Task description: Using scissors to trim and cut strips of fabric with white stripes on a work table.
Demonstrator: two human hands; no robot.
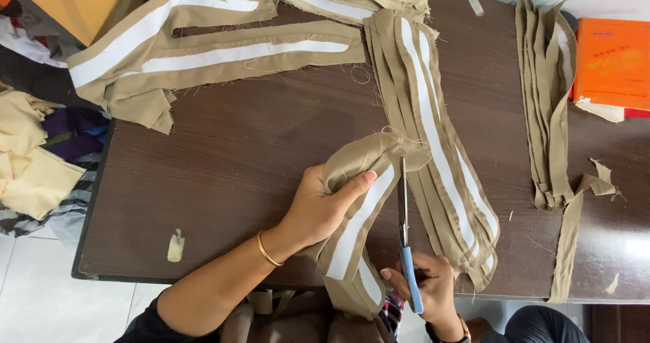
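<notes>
Head view shows the left hand [318, 211] clenched on a khaki fabric strip [359, 214] lifted above the worktop [237, 153], while the right hand [423, 285] grasps blue-handled scissors [405, 228] at its edge. Cloth looks light, limp, fray-prone; best pinched beside the blades.

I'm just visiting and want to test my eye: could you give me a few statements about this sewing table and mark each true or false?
1. The right hand holds blue-handled scissors. True.
2. The left hand grips a folded khaki strip with a white band. True.
3. The table is white. False: it is dark brown wood.
4. An orange book lies at the left edge. False: it lies at the right edge.
5. The left wrist wears a gold bangle. True.
</notes>
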